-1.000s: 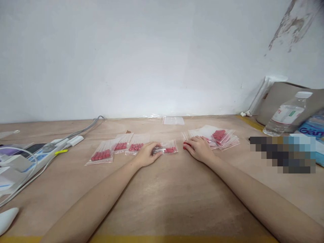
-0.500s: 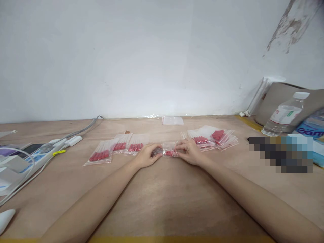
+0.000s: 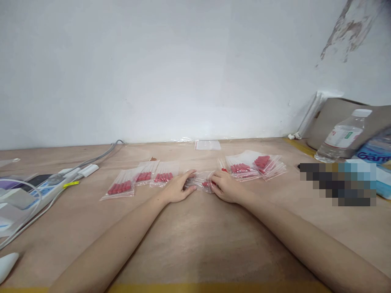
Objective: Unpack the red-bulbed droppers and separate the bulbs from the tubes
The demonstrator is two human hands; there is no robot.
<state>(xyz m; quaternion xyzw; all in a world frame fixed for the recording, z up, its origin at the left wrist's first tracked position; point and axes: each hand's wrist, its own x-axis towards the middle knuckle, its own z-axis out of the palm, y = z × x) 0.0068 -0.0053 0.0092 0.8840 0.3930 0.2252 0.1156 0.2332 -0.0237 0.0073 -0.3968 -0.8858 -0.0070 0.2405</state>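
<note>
left hand [image 3: 179, 188] parted, right hand [image 3: 227, 186] curled over clear bag [image 3: 200, 179] (grip unclear); filled bags [image 3: 120, 188] alongside, bottle [image 3: 342, 138] rightward

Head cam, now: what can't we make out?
All head view:
Count of red pieces in middle bag: right hand covers one end.
Whether left hand grips it: clear film too faint.
Contents of pixelated patch, right: masked.
White object, lower left: cut by left edge.
Blue package: cut by right edge.
</note>
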